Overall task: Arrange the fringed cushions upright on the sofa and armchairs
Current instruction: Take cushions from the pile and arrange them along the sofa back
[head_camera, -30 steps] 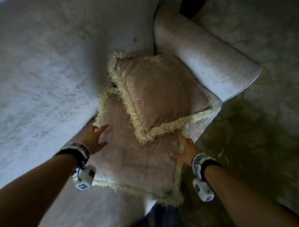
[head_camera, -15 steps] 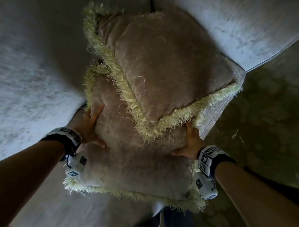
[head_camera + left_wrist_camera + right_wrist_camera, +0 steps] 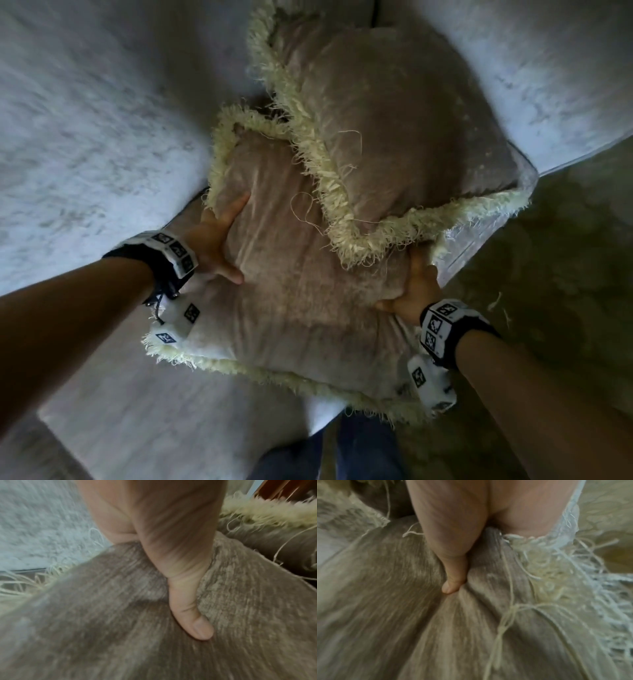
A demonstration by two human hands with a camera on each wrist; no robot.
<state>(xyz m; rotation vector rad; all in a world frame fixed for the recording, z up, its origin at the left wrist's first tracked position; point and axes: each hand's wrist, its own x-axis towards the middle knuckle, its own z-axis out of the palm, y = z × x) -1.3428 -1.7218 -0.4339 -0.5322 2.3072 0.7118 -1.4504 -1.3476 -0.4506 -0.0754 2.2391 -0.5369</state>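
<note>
Two brown cushions with cream fringe lie stacked on the pale grey sofa seat (image 3: pixel 144 404). The lower cushion (image 3: pixel 291 301) is the nearer one. My left hand (image 3: pixel 219 240) grips its left edge, thumb (image 3: pixel 193 622) on top and fingers tucked behind. My right hand (image 3: pixel 414 291) grips its right edge the same way, thumb (image 3: pixel 452 584) pressed into the fabric (image 3: pixel 402 615). The upper cushion (image 3: pixel 394 130) rests on the lower one and leans against the sofa armrest (image 3: pixel 531 68). Both hands' fingers are hidden behind the cushion.
The sofa backrest (image 3: pixel 78 137) fills the left. A patterned carpet (image 3: pixel 565 257) lies to the right of the sofa. My legs in dark trousers (image 3: pixel 359 452) stand at the sofa's front edge.
Both hands went from resting on the lower cushion's face to gripping its two side edges. The view has closed in on the cushions.
</note>
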